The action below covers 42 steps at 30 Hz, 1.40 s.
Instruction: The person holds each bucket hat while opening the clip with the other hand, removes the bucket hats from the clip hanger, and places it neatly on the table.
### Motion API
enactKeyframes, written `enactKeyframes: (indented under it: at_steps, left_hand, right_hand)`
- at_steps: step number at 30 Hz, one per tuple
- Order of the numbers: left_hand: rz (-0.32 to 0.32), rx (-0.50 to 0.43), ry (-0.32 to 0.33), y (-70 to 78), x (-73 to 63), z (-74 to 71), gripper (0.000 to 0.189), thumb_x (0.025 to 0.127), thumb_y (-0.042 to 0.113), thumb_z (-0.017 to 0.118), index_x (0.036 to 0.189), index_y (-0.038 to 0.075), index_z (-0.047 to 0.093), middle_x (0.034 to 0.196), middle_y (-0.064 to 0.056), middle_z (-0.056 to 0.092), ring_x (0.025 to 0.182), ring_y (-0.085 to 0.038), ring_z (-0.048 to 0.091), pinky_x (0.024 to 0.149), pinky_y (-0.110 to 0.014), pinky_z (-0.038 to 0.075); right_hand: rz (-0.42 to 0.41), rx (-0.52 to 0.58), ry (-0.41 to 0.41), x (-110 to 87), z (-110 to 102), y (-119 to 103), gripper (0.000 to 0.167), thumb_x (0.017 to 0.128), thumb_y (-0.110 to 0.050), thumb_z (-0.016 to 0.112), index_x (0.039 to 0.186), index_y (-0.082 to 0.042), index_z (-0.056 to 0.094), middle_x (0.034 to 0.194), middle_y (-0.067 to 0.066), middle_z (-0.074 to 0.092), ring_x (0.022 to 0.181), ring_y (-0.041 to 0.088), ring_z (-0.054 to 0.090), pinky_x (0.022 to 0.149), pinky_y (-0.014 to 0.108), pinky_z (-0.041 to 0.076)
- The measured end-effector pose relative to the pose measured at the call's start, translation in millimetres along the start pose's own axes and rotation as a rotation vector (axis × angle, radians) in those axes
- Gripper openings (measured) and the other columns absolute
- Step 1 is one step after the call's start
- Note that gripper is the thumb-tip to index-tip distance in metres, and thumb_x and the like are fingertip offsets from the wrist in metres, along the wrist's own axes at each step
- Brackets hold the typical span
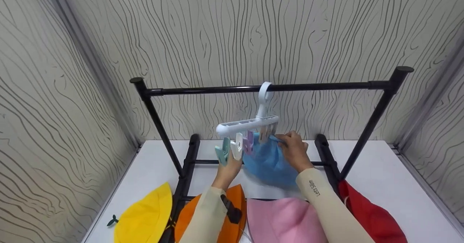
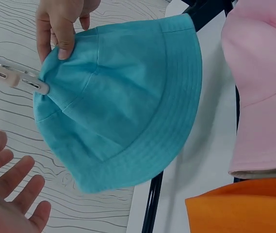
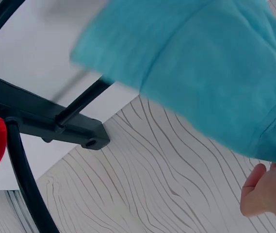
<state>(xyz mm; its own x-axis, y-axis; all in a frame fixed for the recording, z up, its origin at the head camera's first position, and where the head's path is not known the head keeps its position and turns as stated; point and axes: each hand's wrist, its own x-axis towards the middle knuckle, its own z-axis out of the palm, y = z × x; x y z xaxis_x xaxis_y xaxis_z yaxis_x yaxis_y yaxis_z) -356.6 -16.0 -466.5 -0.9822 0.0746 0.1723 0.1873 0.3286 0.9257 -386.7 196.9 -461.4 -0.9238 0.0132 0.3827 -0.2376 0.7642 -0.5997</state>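
A light-blue bucket hat [image 2: 113,97] hangs below a white clip hanger [image 1: 239,125], its brim downward. One pale clip [image 2: 36,85] bites the top of its crown. My right hand [image 1: 295,150] pinches the crown fabric beside that clip, seen also at the top of the left wrist view. My left hand [image 2: 11,184] is apart from the hat, its fingers loosely spread with nothing between them. In the head view it sits behind the hanger's green clip [image 1: 223,150] and white clip [image 1: 236,145]. A purple clip [image 1: 249,142] hangs alongside.
The hanger hooks over the bar of a black rack [image 1: 203,90]. Yellow [image 1: 145,217], orange [image 1: 237,199], pink [image 1: 282,217] and red hats [image 1: 373,214] lie along the near side of the white table [image 1: 366,159]. Patterned walls [image 1: 217,29] stand behind and at both sides.
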Motion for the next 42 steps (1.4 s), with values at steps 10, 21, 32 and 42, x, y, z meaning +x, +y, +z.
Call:
enactKeyframes:
  at_steps: [10, 21, 32, 42]
  left_hand:
    - [-0.040, 0.020, 0.026, 6.6, 4.9, 10.5, 0.051, 0.101, 0.023, 0.050, 0.148, 0.011, 0.034, 0.149, -0.014, 0.043, 0.136, -0.034, 0.042, 0.109, -0.053, 0.035]
    - [0.101, 0.118, 0.062, 10.5, 13.2, 16.7, 0.027, 0.097, 0.015, 0.057, 0.122, 0.008, 0.061, 0.123, -0.012, 0.063, 0.124, -0.032, 0.053, 0.104, -0.057, 0.036]
    - [0.068, 0.119, -0.008, 14.4, 13.9, 14.4, 0.028, 0.100, 0.022, 0.050, 0.126, 0.015, 0.057, 0.126, -0.007, 0.061, 0.125, -0.029, 0.052, 0.106, -0.060, 0.032]
    - [0.073, 0.073, -0.055, 13.7, 16.6, 15.8, 0.029, 0.099, 0.023, 0.052, 0.127, 0.015, 0.058, 0.122, -0.006, 0.061, 0.123, -0.026, 0.054, 0.104, -0.050, 0.042]
  right_hand:
    - [-0.131, 0.017, 0.045, -9.0, 1, 5, 0.024, 0.083, 0.006, 0.066, 0.098, -0.010, 0.076, 0.090, 0.010, 0.060, 0.091, 0.032, 0.057, 0.082, 0.055, 0.033]
    - [-0.178, 0.068, 0.007, -14.1, 6, 0, 0.023, 0.083, 0.009, 0.065, 0.087, -0.010, 0.077, 0.086, 0.007, 0.061, 0.087, 0.030, 0.057, 0.081, 0.052, 0.030]
    - [-0.251, 0.070, 0.016, -17.1, 12, -6, 0.023, 0.079, 0.009, 0.067, 0.086, -0.010, 0.076, 0.084, 0.006, 0.060, 0.084, 0.027, 0.058, 0.079, 0.051, 0.032]
    - [-0.277, 0.097, -0.025, -19.1, 13, -9, 0.021, 0.080, 0.009, 0.066, 0.086, -0.010, 0.075, 0.084, 0.005, 0.062, 0.084, 0.026, 0.059, 0.081, 0.048, 0.030]
